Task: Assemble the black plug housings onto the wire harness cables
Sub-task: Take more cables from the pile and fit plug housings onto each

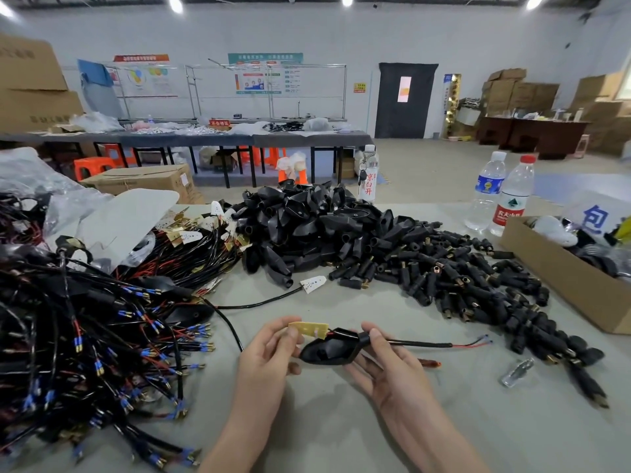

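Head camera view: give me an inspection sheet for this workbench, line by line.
Surface: grey table, heavily loaded.
Job's things: black teardrop plastic plug housing in hand; heap of black housings behind.
Clutter: clear plastic water bottles, open cardboard box at right.
Grips: left hand pinches yellow flat tab; right hand holds housing's neck.
Cables: thin black cable exits housing rightward; tangled black wire harnesses at left.
Surroundings: long workbenches, orange stools behind.

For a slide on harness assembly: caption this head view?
Left hand pinches a yellow board, right hand holds the black plug housing threaded on its cable; housing piles lie behind.
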Demonstrator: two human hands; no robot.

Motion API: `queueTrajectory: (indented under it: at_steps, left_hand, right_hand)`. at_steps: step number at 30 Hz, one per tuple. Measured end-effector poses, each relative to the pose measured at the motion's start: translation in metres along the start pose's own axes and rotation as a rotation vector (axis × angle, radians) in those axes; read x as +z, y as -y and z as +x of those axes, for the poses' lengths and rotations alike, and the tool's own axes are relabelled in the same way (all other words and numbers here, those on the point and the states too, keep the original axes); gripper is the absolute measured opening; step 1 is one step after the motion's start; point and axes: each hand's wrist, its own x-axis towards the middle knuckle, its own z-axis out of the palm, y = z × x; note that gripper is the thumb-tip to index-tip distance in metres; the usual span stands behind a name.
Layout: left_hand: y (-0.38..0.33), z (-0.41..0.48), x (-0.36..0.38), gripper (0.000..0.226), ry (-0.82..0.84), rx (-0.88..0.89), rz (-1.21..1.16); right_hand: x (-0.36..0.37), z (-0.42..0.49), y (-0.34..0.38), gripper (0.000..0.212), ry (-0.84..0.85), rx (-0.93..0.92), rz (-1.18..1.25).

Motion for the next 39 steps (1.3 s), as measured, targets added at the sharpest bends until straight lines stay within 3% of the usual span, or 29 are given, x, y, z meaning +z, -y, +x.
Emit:
queueTrajectory:
  at_steps: [5, 11, 15, 22, 25, 30, 39]
  left_hand:
    - [0.0, 0.001, 0.002, 0.022, 0.027, -0.04, 0.029]
    - [0.001, -0.007, 0.008, 0.018, 0.083, 0.074, 0.287]
    - [0.005, -0.009, 0.01, 0.021, 0.059, 0.105, 0.328]
    - [0.005, -0.003, 0.008, 0.016, 0.086, -0.068, 0.053]
    - [0.005, 0.002, 0.003, 0.017, -0.021, -0.063, 0.041]
    - [0.004, 0.013, -0.016, 0.019, -0.233, -0.032, 0.057]
    - [0.007, 0.018, -0.022, 0.02, -0.317, -0.003, 0.092]
  right_hand:
    - [-0.002, 0.001, 0.001, 0.027, 0.01, 0.029, 0.039]
    - [0.0, -0.003, 0.001, 0.023, 0.044, 0.031, 0.052]
    - [0.003, -0.003, 0.003, 0.02, 0.029, 0.018, 0.07]
    - [0.007, -0.004, -0.002, 0.019, 0.058, 0.029, 0.08]
    - [0.006, -0.002, 0.0, 0.021, 0.025, 0.019, 0.054]
    - [-0.001, 0.003, 0.016, 0.026, -0.199, -0.081, 0.142]
    - [-0.019, 0.003, 0.023, 0.018, -0.352, -0.345, -0.121]
